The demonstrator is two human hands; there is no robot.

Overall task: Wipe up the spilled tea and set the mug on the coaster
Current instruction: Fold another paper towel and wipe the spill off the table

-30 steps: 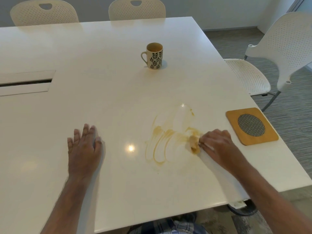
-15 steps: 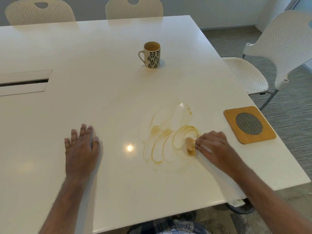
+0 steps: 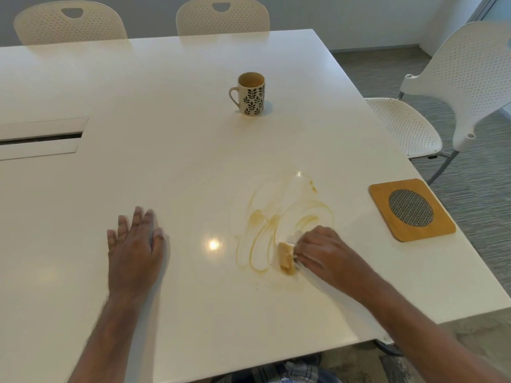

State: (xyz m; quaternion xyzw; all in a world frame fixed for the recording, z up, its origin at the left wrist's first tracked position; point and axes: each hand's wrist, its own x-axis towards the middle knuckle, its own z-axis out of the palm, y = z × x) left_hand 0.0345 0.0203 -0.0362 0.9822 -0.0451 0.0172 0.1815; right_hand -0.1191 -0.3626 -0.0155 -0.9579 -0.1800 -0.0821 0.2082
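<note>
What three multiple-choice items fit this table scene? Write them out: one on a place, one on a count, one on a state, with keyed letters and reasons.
1. Where does the mug stand?
A. on the coaster
B. on the bare table, far side
C. on a chair

2. How many chairs show?
A. one
B. three
C. five

3. What is the right hand doing?
A. lying flat and empty
B. lifting the mug
C. pressing a stained wad into the tea

Key: 1 B, the mug sits apart from the coaster, which is bare near the table's right edge. 2 B, two chairs behind the table, one at the right. 3 C, its grip is closed on the wad amid the tea smears; the left hand lies flat.
</note>
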